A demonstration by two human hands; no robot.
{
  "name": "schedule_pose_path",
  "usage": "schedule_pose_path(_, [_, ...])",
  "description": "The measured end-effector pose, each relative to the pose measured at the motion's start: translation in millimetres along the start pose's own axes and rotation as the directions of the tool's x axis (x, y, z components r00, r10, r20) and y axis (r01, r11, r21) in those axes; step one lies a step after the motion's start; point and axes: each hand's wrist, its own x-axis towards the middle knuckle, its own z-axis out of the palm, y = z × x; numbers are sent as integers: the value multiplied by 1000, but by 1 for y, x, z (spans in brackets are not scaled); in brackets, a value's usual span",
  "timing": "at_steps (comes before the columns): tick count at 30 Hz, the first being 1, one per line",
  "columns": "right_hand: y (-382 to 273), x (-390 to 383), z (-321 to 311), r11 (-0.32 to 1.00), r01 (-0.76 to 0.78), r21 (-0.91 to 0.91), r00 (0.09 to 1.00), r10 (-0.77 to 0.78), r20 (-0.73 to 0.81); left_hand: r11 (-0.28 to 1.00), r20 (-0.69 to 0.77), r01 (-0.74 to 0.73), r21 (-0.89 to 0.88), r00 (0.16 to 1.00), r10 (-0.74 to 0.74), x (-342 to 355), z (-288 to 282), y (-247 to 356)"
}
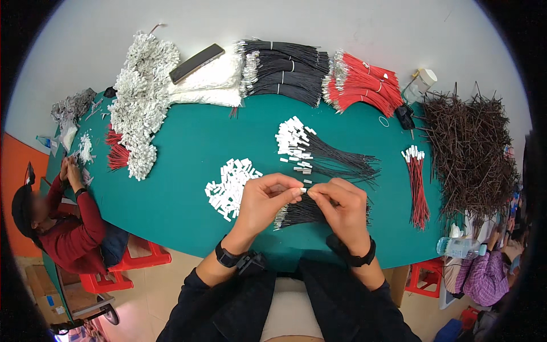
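My left hand [268, 199] pinches a small white connector sleeve [303, 190] between thumb and forefinger. Right up against it, my right hand [343, 208] is closed in a pinch on what looks like a thin black wire, mostly hidden by the fingers. Beneath both hands lies a bundle of black wires [299, 215] with metal ends at its left. A loose pile of white sleeves [231, 188] spreads beside my left hand. Beyond my hands, black wires with white sleeves on their ends [336, 154] lie in a fanned heap.
Along the green table's [188, 137] back are tied black wire bundles [290, 71], red wire bundles [367, 85], white bags [211, 82] and a white connector heap [142, 97]. Red sleeved wires [417, 188] and a brown tangled pile [470, 154] lie right. A co-worker [71, 228] sits left.
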Motion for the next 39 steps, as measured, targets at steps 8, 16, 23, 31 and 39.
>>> schedule_pose_path(8, [50, 25, 0, 846, 244, -474, 970, -219, 109, 540, 29, -266, 799, 913, 407, 42, -32, 12])
schedule_pose_path(16, [34, -18, 12, 959, 37, -281, 918, 79, 390, 273, 93, -169, 947, 959, 269, 19, -63, -8])
schedule_pose_path(23, [33, -19, 13, 965, 30, -262, 931, 69, 359, 156, 154, -183, 971, 972, 180, 23, -59, -17])
schedule_pose_path(31, [27, -18, 6, 995, -28, -96, 965, 52, 258, 552, 69, -181, 814, 974, 217, 19, -43, 2])
schedule_pose_path(39, [-15, -6, -12, 975, -163, 154, 985, 151, 81, 953, -7, 2, -302, 1000, -4, 7, -21, 18])
